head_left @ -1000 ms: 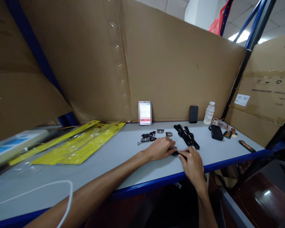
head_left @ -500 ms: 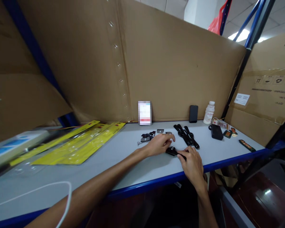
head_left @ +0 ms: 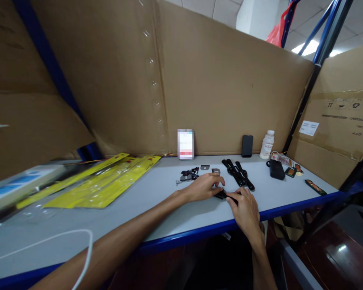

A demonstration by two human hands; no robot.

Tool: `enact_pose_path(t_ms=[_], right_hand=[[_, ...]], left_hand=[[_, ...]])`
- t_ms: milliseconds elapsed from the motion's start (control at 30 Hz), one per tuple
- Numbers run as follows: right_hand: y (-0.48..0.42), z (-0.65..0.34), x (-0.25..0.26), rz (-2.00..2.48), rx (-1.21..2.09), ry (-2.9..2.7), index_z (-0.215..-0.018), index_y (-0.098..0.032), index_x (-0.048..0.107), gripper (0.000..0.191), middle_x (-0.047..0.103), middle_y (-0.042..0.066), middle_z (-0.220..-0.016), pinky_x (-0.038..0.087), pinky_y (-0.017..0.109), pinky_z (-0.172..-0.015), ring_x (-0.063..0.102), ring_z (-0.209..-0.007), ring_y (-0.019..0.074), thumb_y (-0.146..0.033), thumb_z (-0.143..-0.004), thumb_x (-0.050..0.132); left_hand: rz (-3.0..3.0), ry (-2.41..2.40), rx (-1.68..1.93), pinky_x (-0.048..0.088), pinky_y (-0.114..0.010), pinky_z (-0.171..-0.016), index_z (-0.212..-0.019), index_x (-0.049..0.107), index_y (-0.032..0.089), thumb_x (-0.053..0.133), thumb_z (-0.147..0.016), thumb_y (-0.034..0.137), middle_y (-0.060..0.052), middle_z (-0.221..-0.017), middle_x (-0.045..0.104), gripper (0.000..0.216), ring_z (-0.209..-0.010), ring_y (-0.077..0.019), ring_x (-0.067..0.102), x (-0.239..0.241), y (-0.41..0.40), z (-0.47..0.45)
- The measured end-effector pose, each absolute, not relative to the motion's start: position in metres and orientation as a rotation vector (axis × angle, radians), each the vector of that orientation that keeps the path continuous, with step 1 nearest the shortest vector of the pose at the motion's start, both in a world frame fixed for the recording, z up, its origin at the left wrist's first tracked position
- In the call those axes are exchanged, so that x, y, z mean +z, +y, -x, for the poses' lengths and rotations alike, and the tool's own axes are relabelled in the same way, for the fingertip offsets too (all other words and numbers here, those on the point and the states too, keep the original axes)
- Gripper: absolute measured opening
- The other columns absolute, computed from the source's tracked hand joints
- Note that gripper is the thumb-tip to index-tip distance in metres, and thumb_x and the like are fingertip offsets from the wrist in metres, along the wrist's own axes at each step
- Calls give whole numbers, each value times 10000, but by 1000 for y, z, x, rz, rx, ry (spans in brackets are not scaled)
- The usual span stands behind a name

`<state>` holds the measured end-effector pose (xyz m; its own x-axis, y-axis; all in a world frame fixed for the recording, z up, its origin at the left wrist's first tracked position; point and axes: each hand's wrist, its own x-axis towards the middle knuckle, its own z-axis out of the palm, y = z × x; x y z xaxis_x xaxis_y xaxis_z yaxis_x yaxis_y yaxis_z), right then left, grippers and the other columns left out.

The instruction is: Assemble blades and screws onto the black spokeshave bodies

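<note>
My right hand (head_left: 245, 207) is closed round the handle of a black scraper-like tool (head_left: 220, 195), held low over the table near its front edge. My left hand (head_left: 204, 187) curls its fingers over the head of that tool; what lies between its fingertips is hidden. Beyond the left hand are two flat grey metal blades, one slotted blade (head_left: 205, 167) and another blade (head_left: 215, 171) partly behind the fingers. A small pile of black and grey parts (head_left: 189, 174) lies to their left, with a small metal screw (head_left: 178, 182) beside it. Several black handles (head_left: 237, 173) lie crossed beyond my right hand.
Yellow blister packs (head_left: 109, 185) and a white-and-blue box (head_left: 24, 181) occupy the left. A lit screen (head_left: 186, 144), a black phone (head_left: 247, 146) and a bottle (head_left: 266, 145) stand along the cardboard wall (head_left: 218, 88). A black case (head_left: 276, 169) lies right. A white cable (head_left: 89, 249) crosses my left forearm.
My left fingers have come down over the tool's head, covering the shiny metal piece seen there earlier. My right hand keeps its hold on the handle. The view has shifted slightly.
</note>
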<state>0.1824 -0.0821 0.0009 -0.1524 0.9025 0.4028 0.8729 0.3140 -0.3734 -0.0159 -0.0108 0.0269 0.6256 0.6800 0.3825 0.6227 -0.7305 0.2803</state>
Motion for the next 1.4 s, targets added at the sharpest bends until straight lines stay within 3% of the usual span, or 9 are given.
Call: enact_pose_path(t_ms=[133,300,467,633,833,967,1067,1200,1400], right_hand=[[-83,-182,2,1568,70,-2026,-1106,-304,765,227,670,66,-1065,425,334,-917,581,-1031,231,-279,-956,597],[-83,-182,2,1569,60,-2029,-1096,-294,768,220,672,66,-1056,424,331,-916,582,-1031,231,-275,-955,601],[-82,-183,1,1566,74,-2040,-1096,-285,765,214,668,65,-1057,421,340,-915,579,-1032,231,-283,-955,604],[-81,-184,-2,1554,74,-2039,-1103,-288,763,219,668,63,-1053,418,344,-927,577,-1045,233,-274,-957,600],[-81,-184,0,1558,66,-2034,-1100,-284,762,219,668,68,-1057,424,342,-924,582,-1029,231,-270,-958,596],[-81,-183,0,1555,65,-2033,-1091,-287,765,221,665,70,-1056,427,335,-929,584,-1024,227,-264,-958,590],[-81,-184,-1,1542,56,-2036,-1092,-286,763,223,666,71,-1049,427,337,-925,583,-1021,228,-267,-961,584],[-81,-185,-3,1539,55,-2035,-1087,-286,764,219,665,69,-1052,426,347,-914,586,-1022,233,-267,-960,587],[-80,-185,-3,1540,60,-2030,-1089,-288,764,214,668,68,-1064,428,345,-919,587,-1029,233,-270,-953,599]], left_hand=[[-2728,1008,729,449,-276,-742,-862,742,209,519,-789,31,-31,-850,653,294,-798,-176,621,31,-14,15],[-2749,944,715,468,-320,-827,-831,706,189,572,-824,83,-44,-887,693,171,-895,-210,623,32,-18,13],[-2648,912,769,468,-339,-870,-1120,685,218,468,-722,-49,-10,-953,747,527,-948,-209,614,29,-15,14],[-2571,793,801,417,-406,-946,-1187,664,231,448,-708,-46,20,-933,782,593,-975,-222,573,33,-15,15],[-2593,976,846,393,-410,-943,-1207,664,210,556,-846,110,2,-746,724,390,-954,-237,589,31,-14,15],[-2600,1104,891,404,-412,-948,-1092,703,215,555,-876,136,-31,-888,738,274,-1009,-250,601,28,-11,17],[-2581,947,870,407,-406,-965,-1114,692,220,528,-900,119,-18,-934,769,288,-1004,-237,597,29,-13,15],[-2528,858,837,405,-410,-956,-1220,664,218,527,-904,126,9,-815,778,357,-921,-226,593,35,-17,10],[-2474,858,868,414,-388,-943,-1192,690,213,519,-879,108,19,-741,760,372,-895,-215,607,40,-21,8]])
